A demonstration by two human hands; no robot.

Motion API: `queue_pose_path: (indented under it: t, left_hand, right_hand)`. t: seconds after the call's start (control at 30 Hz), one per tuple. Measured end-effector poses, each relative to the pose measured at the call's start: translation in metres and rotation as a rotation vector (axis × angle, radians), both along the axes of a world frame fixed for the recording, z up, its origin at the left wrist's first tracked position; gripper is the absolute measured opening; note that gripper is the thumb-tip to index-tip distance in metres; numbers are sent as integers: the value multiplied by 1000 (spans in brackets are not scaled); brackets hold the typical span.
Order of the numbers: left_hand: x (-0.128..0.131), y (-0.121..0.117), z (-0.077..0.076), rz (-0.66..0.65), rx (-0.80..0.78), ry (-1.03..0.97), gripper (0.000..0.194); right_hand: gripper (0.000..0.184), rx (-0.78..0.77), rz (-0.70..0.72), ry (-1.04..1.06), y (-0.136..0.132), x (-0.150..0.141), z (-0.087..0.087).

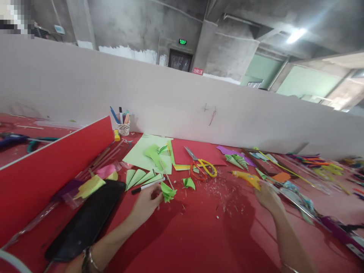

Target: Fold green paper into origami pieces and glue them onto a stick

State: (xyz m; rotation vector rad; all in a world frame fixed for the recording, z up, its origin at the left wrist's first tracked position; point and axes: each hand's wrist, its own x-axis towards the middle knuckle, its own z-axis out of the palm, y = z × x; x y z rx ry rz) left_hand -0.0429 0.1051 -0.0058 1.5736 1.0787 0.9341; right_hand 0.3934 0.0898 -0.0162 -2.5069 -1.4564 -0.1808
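My left hand (145, 204) pinches a pleated green paper leaf (168, 193) by its left side, above the red table. My right hand (269, 198) is closed around the back of a yellow glue gun (245, 176), its nozzle pointing left. Between the hands lies another folded green paper piece (189, 183). Scissors (196, 162) with orange and yellow handles rest beyond it, blades partly open. Close to my left hand are a black-and-white marker (148, 185) and several green paper cones (139, 177). A thin stick (167, 174) runs down toward the held leaf.
Red (196, 151) and light green sheets (139, 149) lie at the back before a white partition (170, 102). A pen cup (124, 128) stands back left. A low red divider (62, 170) and a black tray-like object (88, 220) are on the left. A purple glue gun (338, 229) lies far right.
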Motion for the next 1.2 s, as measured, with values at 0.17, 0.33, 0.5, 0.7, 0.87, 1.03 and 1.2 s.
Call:
queue_pose_path:
  t: [0.17, 0.33, 0.5, 0.7, 0.87, 1.03, 1.2]
  left_hand:
    - [-2, 1, 7, 62, -3, -20, 25]
    - [-4, 1, 15, 128, 17, -19, 26]
    - [-7, 0, 12, 169, 75, 70, 26]
    - [-11, -4, 11, 183, 192, 236, 28]
    - [-11, -8, 17, 222, 253, 262, 31]
    - [-9, -11, 19, 215, 284, 273, 30]
    - [-8, -12, 19, 229, 322, 297, 29]
  right_hand:
    - [42, 204, 98, 8, 6, -40, 41]
    - [57, 468, 230, 70, 17, -110, 71]
    - [61, 593, 412, 39, 19, -174, 70]
    - [45, 582, 612, 82, 7, -212, 46]
    - [42, 564, 668, 127, 2, -221, 38]
    - [37, 562, 669, -31, 2, -222, 30]
    - [29, 570, 707, -146, 1, -223, 29]
